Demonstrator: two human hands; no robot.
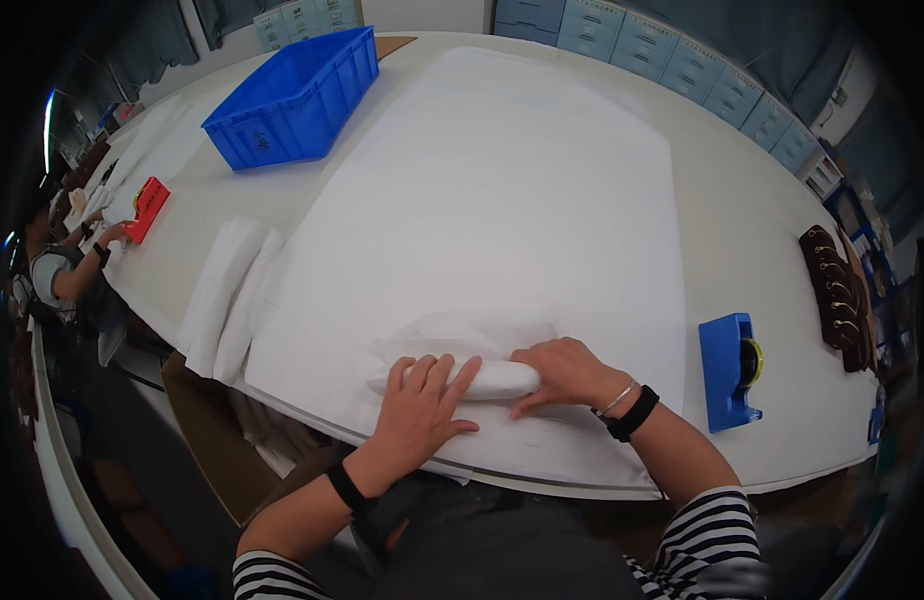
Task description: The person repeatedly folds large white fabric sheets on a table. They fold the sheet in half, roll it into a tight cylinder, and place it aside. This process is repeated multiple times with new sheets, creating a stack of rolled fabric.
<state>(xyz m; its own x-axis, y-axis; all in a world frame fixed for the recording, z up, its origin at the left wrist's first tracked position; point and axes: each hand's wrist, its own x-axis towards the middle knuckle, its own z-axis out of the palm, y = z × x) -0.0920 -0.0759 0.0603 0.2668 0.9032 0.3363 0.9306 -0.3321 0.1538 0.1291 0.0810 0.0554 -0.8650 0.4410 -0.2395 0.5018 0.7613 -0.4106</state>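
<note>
A white paper-wrapped bundle (504,378) lies crosswise near the front edge of the table, on a stack of large white paper sheets (512,190). My left hand (420,408) rests over the bundle's left part with its fingers spread. Around the right end, my right hand (567,375) is closed, thumb on the near side and fingers on the far side. Loose crumpled paper (472,325) rises just behind the bundle. What is inside the wrapping is hidden. To the left lie finished-looking white rolls (227,295), side by side at the sheets' edge.
A blue tape dispenser (724,375) stands right of the sheets, and dark brown items with gold rings (832,295) lie beyond it. An empty-looking blue crate (282,105) sits far left. Another person (77,270) works at the left by a red tape dispenser (148,210). A cardboard box (207,430) is below the edge.
</note>
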